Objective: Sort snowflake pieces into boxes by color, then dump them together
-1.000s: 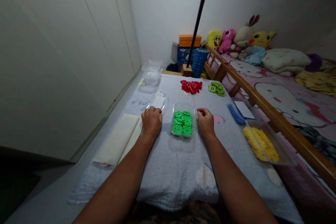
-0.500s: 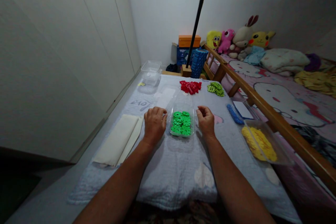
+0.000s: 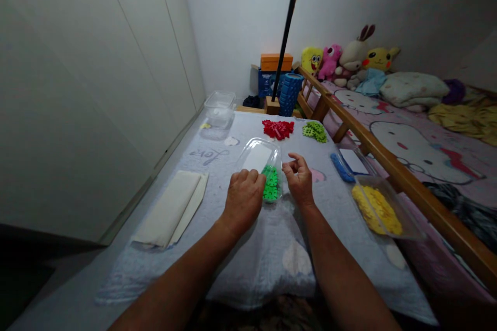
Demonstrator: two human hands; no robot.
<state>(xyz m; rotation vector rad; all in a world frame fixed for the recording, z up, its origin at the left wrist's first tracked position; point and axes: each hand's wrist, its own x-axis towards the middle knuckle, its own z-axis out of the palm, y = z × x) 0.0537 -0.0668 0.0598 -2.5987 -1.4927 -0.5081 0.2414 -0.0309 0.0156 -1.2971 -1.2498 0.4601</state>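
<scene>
In the head view, a clear plastic box (image 3: pixel 281 186) holds green snowflake-shaped pieces (image 3: pixel 271 190) in front of me. Its clear lid (image 3: pixel 252 146), bearing a white label (image 3: pixel 257 157), slants over the box and covers part of the pieces. My left hand (image 3: pixel 245 197) has its fingers curled over the near left edge of the lid, hiding that corner. At the box's right side is my right hand (image 3: pixel 298 178), loosely bent, with forefinger and thumb apart; the thumb tip is close to the rim, and contact is hard to make out.
Red pieces (image 3: pixel 278 129) and light-green pieces (image 3: pixel 315 132) lie at the back. On the right stand a box of yellow pieces (image 3: pixel 375 209) and one with blue pieces (image 3: pixel 341 168). A folded cream cloth (image 3: pixel 171 207) lies left; clear empty containers (image 3: pixel 220 106) stand back left. A wooden bed rail (image 3: pixel 388 150) borders the right.
The lid, which lay back behind the box, has come up and toward me over the pieces. My left hand has moved right onto it; my right hand has shifted slightly left and loosened.
</scene>
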